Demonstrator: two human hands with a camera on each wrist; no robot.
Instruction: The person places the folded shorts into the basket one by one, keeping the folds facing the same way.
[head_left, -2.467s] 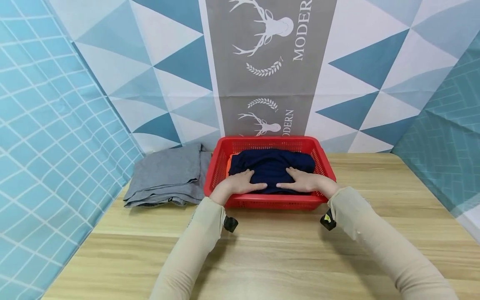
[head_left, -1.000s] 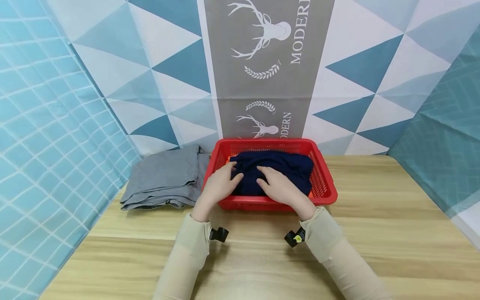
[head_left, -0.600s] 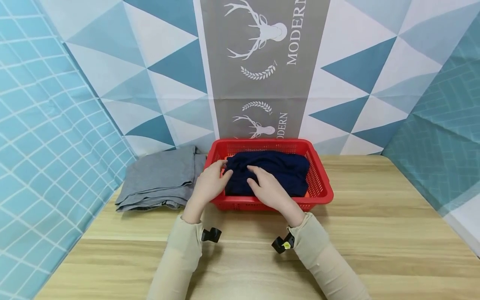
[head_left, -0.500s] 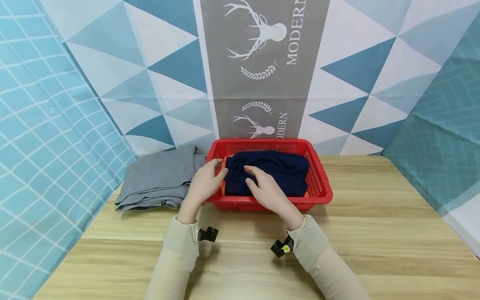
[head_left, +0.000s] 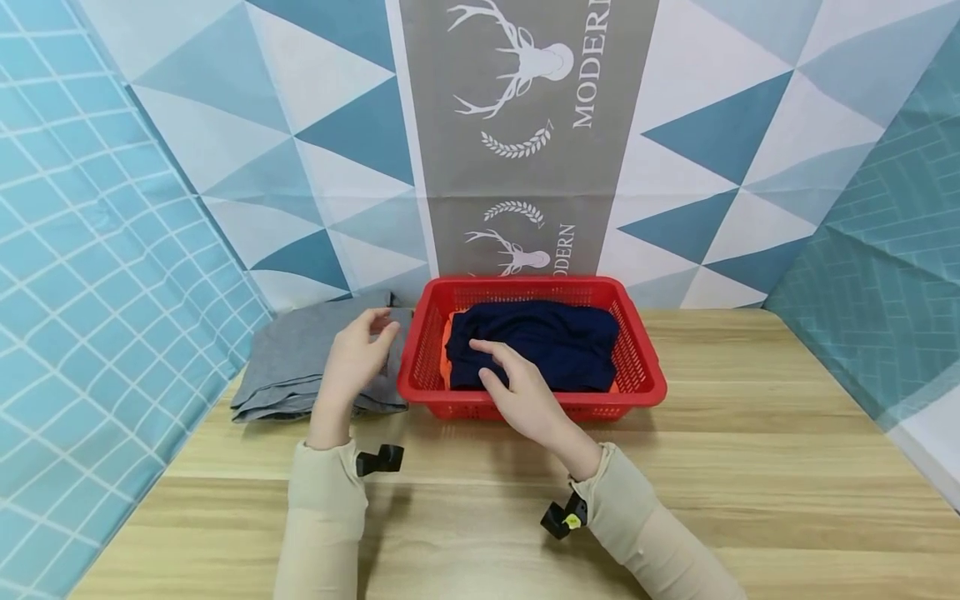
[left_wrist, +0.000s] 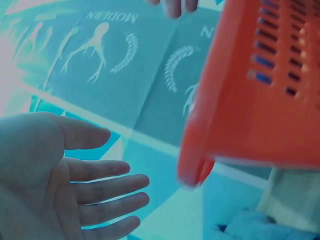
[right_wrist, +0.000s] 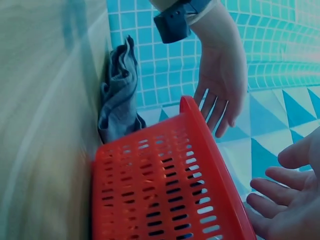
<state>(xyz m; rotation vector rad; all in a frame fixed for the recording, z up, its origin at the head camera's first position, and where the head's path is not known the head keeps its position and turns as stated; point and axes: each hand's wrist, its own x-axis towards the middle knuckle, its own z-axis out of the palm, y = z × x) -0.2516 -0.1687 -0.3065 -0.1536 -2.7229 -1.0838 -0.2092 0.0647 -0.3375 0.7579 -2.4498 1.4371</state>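
Observation:
In the head view my left hand (head_left: 357,354) hovers over the right part of a folded grey cloth (head_left: 300,346), its fingers relaxed and holding nothing. My right hand (head_left: 521,392) hangs over the front rim of a red plastic basket (head_left: 648,367), with loose fingers above a folded navy cloth (head_left: 558,342) inside. A strip of orange cloth (head_left: 446,367) shows at the navy cloth's left edge. The left wrist view has the left hand (left_wrist: 85,185) with fingers spread beside the basket wall (left_wrist: 260,125). In the right wrist view the right hand (right_wrist: 290,195) is beside the basket rim (right_wrist: 215,155).
The basket and grey cloth stand at the back of a wooden table (head_left: 465,517), against a patterned wall covering (head_left: 525,158). Blue tile-print sheeting (head_left: 97,275) lines the left side, and teal sheeting (head_left: 892,275) the right. Each wrist carries a small black camera (head_left: 381,459).
Both hands lay on the navy cloth at first, then lifted off it. The left hand has moved left, out of the basket to above the grey cloth; the right has shifted left over the basket.

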